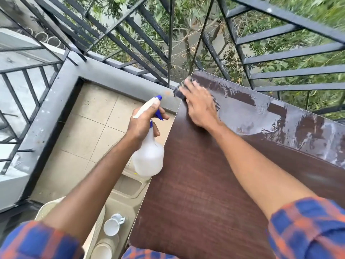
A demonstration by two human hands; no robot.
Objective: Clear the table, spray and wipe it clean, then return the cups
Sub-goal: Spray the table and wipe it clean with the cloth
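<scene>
A black railing (pixel 130 34) runs along the far side, with green leaves behind it. A grey ledge (pixel 112 75) sits under the railing. On the right is a big dark brown table (pixel 196 184). Its far right part is wet and shiny, with pale streaks (pixel 280 116). The near part looks dry. On the left, lower down, is a floor (pixel 89 128) of pale tiles. A tan plastic chair (pixel 128 186) stands just beside the left edge of the table.

Both arms reach out from blue and orange checked sleeves. The left hand (pixel 143 124) grips the neck of a clear bottle (pixel 149 157) with a white and blue spray top. One finger lies by the blue trigger. The bottle hangs in the air over the chair, next to the table's left edge.

The right hand (pixel 199 103) lies flat, fingers straight, and presses a dark cloth (pixel 180 90) onto the table at the far left corner. The cloth peeks out past the fingertips. The hand and cloth are blurred.

A white cup (pixel 113 226) with a handle stands on the chair seat, near the bottom. Another white thing (pixel 103 249) sits just nearer, too blurred to tell what it is.
</scene>
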